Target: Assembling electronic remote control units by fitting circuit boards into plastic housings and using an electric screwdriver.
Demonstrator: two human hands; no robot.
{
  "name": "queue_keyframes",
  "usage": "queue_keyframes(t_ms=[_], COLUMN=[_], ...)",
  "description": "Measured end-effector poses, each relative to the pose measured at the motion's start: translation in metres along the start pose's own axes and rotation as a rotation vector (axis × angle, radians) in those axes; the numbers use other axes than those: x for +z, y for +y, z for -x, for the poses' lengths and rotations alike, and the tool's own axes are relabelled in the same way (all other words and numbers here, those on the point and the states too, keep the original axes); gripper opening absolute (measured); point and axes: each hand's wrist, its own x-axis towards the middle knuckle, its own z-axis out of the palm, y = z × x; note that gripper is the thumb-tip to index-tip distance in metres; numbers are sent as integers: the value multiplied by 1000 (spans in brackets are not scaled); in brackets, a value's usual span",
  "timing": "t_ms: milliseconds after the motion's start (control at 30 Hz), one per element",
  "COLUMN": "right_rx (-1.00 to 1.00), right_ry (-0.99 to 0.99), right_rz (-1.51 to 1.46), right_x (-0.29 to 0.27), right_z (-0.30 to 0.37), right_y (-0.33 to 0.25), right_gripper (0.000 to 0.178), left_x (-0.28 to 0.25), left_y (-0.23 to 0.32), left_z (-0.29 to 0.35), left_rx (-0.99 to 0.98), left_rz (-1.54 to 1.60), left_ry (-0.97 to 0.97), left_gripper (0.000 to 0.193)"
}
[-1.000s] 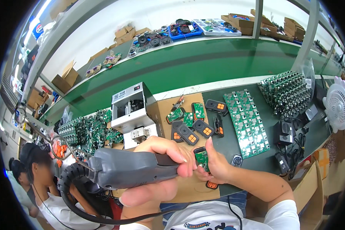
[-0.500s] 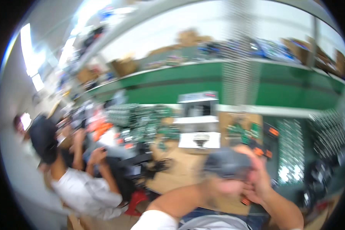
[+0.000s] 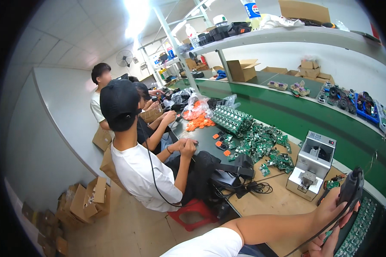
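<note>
My left arm stretches across the lower right, and my left hand (image 3: pixel 330 210) is closed around a black handheld object (image 3: pixel 352 188). Its exact kind is unclear; a thin black cable hangs from it past my wrist. Just below, at the lower right edge, my right hand (image 3: pixel 325 245) shows only partly. Its fingers are bent together, with a bit of green beside them that I cannot make out. A rack of green circuit boards (image 3: pixel 359 229) lies right of both hands. A grey and white bench machine (image 3: pixel 312 165) stands beyond my left forearm.
Loose green boards (image 3: pixel 266 143) are heaped on the bench, with stacked board panels (image 3: pixel 231 120) and orange parts (image 3: pixel 199 122) farther left. A co-worker in a white shirt (image 3: pixel 141 175) sits left, on a red stool (image 3: pixel 193 214). Open cartons (image 3: pixel 90 199) stand on the floor.
The view has swung left and sharpened from a blur. Both hands, earlier raised around a dark object near the middle, now appear at the lower right.
</note>
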Motion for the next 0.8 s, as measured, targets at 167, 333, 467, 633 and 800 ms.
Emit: queue_keyframes(t_ms=[167,333,467,633,800], right_rx=[-48,-125,-53,-243,-356], right_ry=[276,138,157,304,-7], right_rz=[58,121,66,161,143], right_x=[24,12,11,18,-15], right_z=[4,4,2,-8,-3], right_y=[1,3,-1,0,-12], right_gripper=[40,41,41,38,31], left_x=[11,21,9,15,1], left_y=[2,-9,-1,19,22], left_z=[-3,8,3,-23,-12], left_rx=[48,139,83,216,71], left_rz=[-104,-64,-127,-484,-721], left_ry=[-35,120,30,30,38], left_gripper=[55,53,45,43,32])
